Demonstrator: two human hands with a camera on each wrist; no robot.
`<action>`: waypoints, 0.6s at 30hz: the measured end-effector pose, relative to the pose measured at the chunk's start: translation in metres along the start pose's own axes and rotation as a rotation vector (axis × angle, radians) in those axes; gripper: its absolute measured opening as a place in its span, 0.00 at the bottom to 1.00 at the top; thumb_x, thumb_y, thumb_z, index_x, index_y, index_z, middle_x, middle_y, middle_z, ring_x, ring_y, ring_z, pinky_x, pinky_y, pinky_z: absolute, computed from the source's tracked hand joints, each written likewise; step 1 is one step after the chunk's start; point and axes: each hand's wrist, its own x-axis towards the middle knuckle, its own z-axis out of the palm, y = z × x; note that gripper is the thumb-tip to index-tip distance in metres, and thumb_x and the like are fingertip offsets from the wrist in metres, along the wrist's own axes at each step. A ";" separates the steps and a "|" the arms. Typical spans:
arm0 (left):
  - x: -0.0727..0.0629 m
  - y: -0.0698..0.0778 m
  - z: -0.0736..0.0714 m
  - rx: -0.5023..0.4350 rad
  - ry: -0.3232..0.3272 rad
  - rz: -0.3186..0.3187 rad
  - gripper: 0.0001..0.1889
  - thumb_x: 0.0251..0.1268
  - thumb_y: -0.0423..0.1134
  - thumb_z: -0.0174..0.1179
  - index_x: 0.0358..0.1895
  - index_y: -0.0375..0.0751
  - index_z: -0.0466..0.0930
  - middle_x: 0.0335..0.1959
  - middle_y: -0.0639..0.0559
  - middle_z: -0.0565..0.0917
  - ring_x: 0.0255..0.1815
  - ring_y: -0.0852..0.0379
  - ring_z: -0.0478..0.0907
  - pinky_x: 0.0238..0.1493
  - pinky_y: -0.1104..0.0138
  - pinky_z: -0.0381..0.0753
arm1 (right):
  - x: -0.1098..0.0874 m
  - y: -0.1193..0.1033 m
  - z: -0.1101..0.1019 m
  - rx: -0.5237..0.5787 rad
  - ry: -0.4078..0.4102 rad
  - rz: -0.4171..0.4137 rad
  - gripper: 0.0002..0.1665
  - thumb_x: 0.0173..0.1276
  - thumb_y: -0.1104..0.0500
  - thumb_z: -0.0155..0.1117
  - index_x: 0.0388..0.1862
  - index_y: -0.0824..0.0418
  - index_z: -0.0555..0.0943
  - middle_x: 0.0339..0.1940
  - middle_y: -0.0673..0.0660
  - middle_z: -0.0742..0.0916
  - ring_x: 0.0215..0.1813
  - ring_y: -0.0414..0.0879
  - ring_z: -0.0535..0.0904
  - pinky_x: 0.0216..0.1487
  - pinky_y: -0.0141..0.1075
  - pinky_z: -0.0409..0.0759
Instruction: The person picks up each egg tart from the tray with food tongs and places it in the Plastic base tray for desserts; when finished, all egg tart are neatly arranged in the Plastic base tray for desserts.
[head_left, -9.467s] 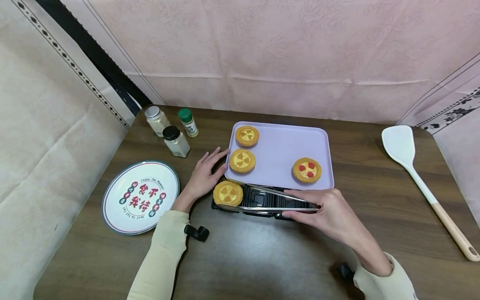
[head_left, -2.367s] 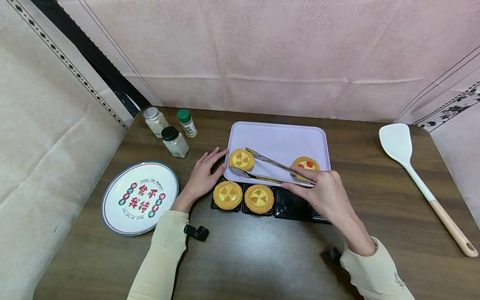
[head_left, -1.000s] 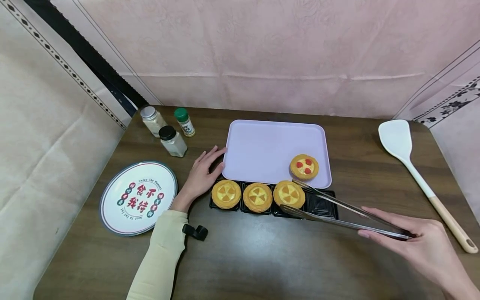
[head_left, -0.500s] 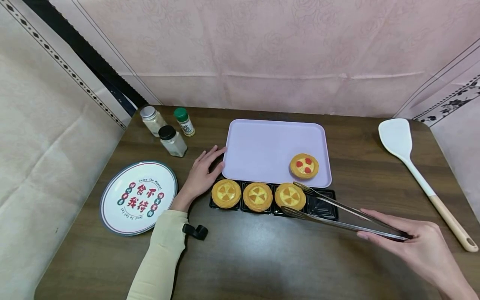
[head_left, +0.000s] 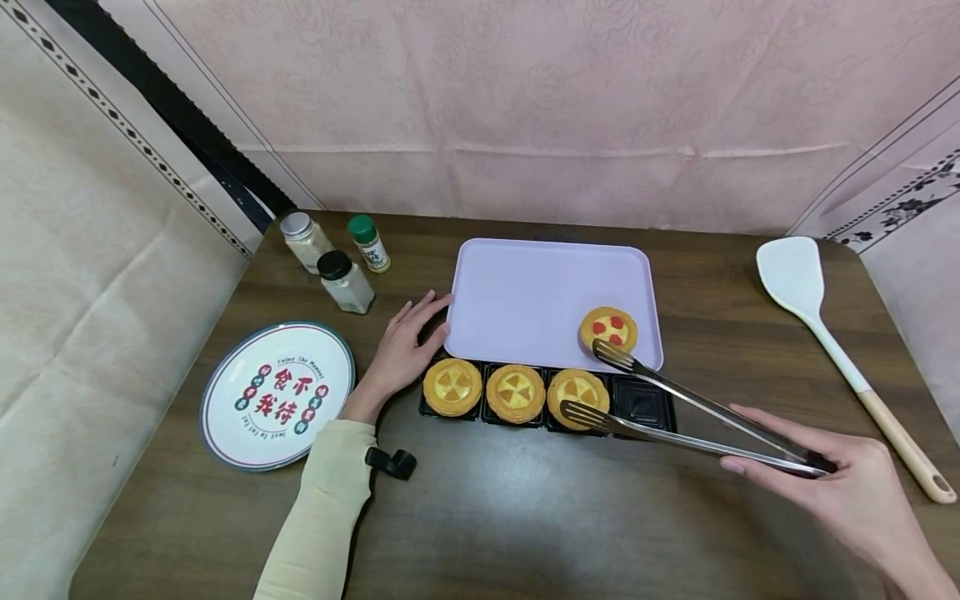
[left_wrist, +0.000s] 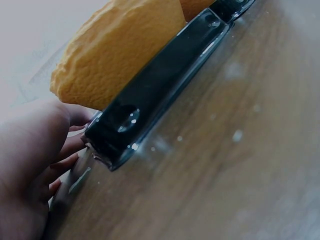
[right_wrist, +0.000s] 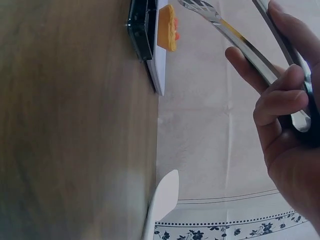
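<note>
My right hand (head_left: 832,483) grips metal tongs (head_left: 697,425) near their hinged end. The tongs' spread tips hang over the black tray, one near the red-dotted tart, the other over the third plain tart, with nothing pinched between them. The red-dotted tart (head_left: 609,327) lies on the lilac tray (head_left: 525,283). Three yellow tarts, among them the leftmost tart (head_left: 452,387), sit in compartments of the black tray (head_left: 643,408), whose rightmost compartment holds none. My left hand (head_left: 401,354) rests with extended fingers at the lilac tray's left edge, beside the black tray's end.
A round white plate or mat (head_left: 279,396) with red lettering lies to the left. Behind it stand a black-capped jar (head_left: 347,283), a grey-capped jar (head_left: 306,242) and a green-capped bottle (head_left: 369,243). A white spatula (head_left: 817,317) with a wooden handle lies at the right.
Earlier, plain tarts left the lilac tray for the black tray, filling it rightward. Since half a second ago the tongs have lifted off the third tart and spread wider. My left hand has stayed put.
</note>
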 end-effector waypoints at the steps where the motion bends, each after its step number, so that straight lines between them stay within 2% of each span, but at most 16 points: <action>1: 0.000 0.000 0.000 0.000 0.001 0.001 0.24 0.76 0.43 0.52 0.72 0.45 0.68 0.70 0.48 0.70 0.75 0.49 0.56 0.74 0.49 0.45 | 0.001 -0.001 0.000 0.008 -0.004 0.001 0.34 0.45 0.66 0.83 0.55 0.57 0.85 0.44 0.51 0.89 0.30 0.33 0.80 0.29 0.22 0.75; 5: -0.001 -0.001 0.000 -0.001 0.002 0.003 0.24 0.76 0.43 0.52 0.72 0.44 0.68 0.70 0.48 0.70 0.75 0.49 0.56 0.74 0.49 0.45 | 0.006 -0.004 -0.001 0.034 -0.003 0.010 0.34 0.46 0.68 0.82 0.56 0.58 0.85 0.44 0.52 0.89 0.28 0.34 0.80 0.27 0.24 0.75; 11: -0.001 -0.001 0.001 0.000 -0.003 -0.010 0.24 0.76 0.44 0.52 0.72 0.46 0.68 0.70 0.50 0.70 0.76 0.51 0.55 0.74 0.49 0.44 | 0.011 -0.007 0.001 0.049 0.076 0.083 0.33 0.47 0.66 0.82 0.56 0.56 0.85 0.45 0.51 0.89 0.24 0.36 0.74 0.21 0.28 0.70; 14: -0.001 -0.001 0.001 0.007 0.002 -0.006 0.24 0.76 0.44 0.53 0.72 0.47 0.68 0.70 0.51 0.70 0.75 0.51 0.55 0.74 0.50 0.44 | 0.013 -0.007 0.002 0.020 0.115 0.131 0.33 0.48 0.63 0.82 0.56 0.51 0.85 0.48 0.47 0.88 0.31 0.33 0.78 0.27 0.23 0.72; 17: -0.001 -0.001 0.001 0.013 0.006 -0.004 0.24 0.76 0.43 0.53 0.72 0.47 0.68 0.70 0.51 0.70 0.75 0.52 0.55 0.74 0.51 0.44 | 0.016 -0.006 0.004 -0.018 0.163 0.135 0.33 0.47 0.61 0.83 0.55 0.49 0.86 0.47 0.44 0.88 0.40 0.29 0.81 0.35 0.19 0.72; 18: -0.001 -0.002 0.001 0.016 0.007 -0.004 0.24 0.76 0.43 0.53 0.72 0.47 0.68 0.70 0.51 0.70 0.75 0.52 0.56 0.74 0.51 0.44 | 0.017 -0.006 0.004 -0.034 0.183 0.134 0.33 0.46 0.60 0.84 0.54 0.48 0.86 0.47 0.43 0.88 0.39 0.29 0.80 0.34 0.18 0.71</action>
